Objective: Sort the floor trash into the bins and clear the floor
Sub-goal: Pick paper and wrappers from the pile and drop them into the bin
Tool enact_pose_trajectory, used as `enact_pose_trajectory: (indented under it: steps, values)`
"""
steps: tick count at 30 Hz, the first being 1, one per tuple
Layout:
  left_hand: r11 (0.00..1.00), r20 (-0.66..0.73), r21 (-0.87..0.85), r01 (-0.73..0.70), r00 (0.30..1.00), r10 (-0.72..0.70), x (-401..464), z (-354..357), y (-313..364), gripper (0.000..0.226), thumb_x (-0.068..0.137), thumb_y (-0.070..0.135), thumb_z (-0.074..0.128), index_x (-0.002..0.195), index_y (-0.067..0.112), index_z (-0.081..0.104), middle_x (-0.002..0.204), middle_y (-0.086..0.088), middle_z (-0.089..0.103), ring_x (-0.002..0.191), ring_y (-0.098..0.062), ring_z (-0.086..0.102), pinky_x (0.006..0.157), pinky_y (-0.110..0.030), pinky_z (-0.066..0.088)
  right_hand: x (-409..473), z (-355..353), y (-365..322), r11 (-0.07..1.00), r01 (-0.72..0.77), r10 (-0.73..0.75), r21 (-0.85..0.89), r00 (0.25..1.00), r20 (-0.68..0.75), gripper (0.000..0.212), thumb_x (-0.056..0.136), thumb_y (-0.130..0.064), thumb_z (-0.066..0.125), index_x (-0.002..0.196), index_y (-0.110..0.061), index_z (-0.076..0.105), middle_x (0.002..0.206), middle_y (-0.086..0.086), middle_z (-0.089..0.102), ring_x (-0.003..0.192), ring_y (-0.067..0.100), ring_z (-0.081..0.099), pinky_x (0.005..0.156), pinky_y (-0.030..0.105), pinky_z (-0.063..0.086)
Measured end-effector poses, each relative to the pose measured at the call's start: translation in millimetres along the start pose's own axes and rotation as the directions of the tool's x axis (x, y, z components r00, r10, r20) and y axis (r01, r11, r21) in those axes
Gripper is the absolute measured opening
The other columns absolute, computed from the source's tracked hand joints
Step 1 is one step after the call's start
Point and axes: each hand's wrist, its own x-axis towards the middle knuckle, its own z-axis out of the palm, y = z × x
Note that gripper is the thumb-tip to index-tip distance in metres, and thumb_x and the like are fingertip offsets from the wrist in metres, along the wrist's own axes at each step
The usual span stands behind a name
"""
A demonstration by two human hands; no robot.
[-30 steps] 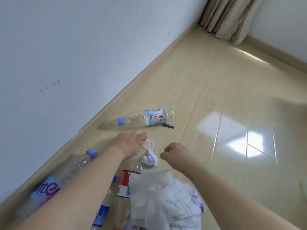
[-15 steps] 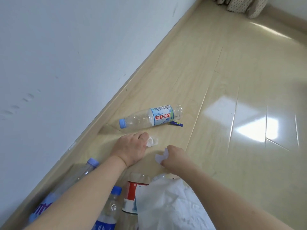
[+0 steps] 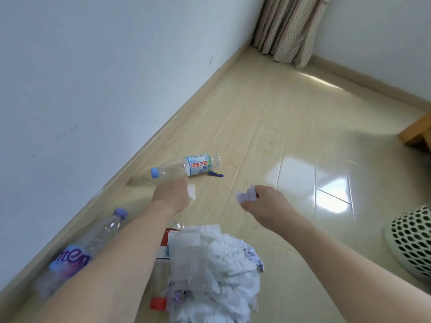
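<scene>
Down on the wooden floor (image 3: 268, 127), both hands reach forward over a scatter of trash. The left hand (image 3: 171, 194) is curled round a small white paper scrap (image 3: 192, 191) that pokes out beside its fingers. The right hand (image 3: 261, 202) pinches a crumpled white paper wad (image 3: 246, 196) at its fingertips. The two hands are apart, with bare floor between them.

Just beyond the left hand lies a clear bottle (image 3: 186, 168) on its side, blue cap toward the white wall (image 3: 93, 66), its label printed in red and blue. A small blue scrap (image 3: 215, 174) sits on the floor touching the bottle's base end. Near the wall, beside the left forearm, lies a second clear bottle (image 3: 93, 243) with a purple cap and purple label, blurred. Below the hands, a heap of crumpled white tissue (image 3: 214, 264) covers much of a red-labelled bottle (image 3: 165, 241), and a red cap (image 3: 158, 303) shows at the heap's lower edge. Purple-printed paper bits (image 3: 253, 257) stick out at the heap's right side.

At the right edge stands a pale perforated bin (image 3: 410, 243), only partly in view and well apart from the hands. A wooden furniture corner (image 3: 417, 131) shows above it, and a dotted beige curtain (image 3: 289, 29) hangs in the far corner.
</scene>
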Motion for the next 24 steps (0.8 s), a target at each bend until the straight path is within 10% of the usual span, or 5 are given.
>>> enact_pose_trajectory:
  steps: [13, 19, 24]
  values:
    - [0.876, -0.02, -0.303, -0.375, 0.922, 0.387, -134, -133, 286, 0.012, 0.091, 0.022, 0.044, 0.088, 0.016, 0.053, 0.08, -0.004, 0.064, 0.062, -0.021, 0.054, 0.061, -0.034, 0.046, -174, -195, 166, 0.97, -0.128, 0.19, 0.208, 0.93, -0.313, 0.033, 0.097, -0.034, 0.044, 0.094, -0.005, 0.058, 0.08, 0.011, 0.067, 0.061, 0.019, 0.06, 0.061, 0.028, 0.046]
    - [0.816, 0.076, -0.309, -0.489, 0.842, 0.534, -200, -88, 460, 0.01, 0.089, 0.02, 0.046, 0.086, 0.015, 0.054, 0.075, -0.005, 0.067, 0.052, -0.018, 0.057, 0.055, -0.029, 0.046, -243, -260, 311, 0.848, -0.426, 0.513, 0.315, 0.808, -0.289, 0.039, 0.099, -0.035, 0.04, 0.076, -0.01, 0.059, 0.062, 0.005, 0.058, 0.053, 0.019, 0.053, 0.056, 0.028, 0.047]
    - [0.761, 0.21, -0.185, -0.621, 0.732, 0.648, -254, -5, 582, 0.011, 0.085, 0.019, 0.048, 0.083, 0.018, 0.059, 0.079, -0.003, 0.068, 0.072, -0.023, 0.064, 0.07, -0.039, 0.057, -303, -274, 417, 0.767, -0.519, 0.631, 0.378, 0.718, -0.295, 0.019, 0.096, -0.021, 0.048, 0.098, -0.004, 0.056, 0.087, 0.012, 0.059, 0.064, 0.024, 0.054, 0.059, 0.032, 0.049]
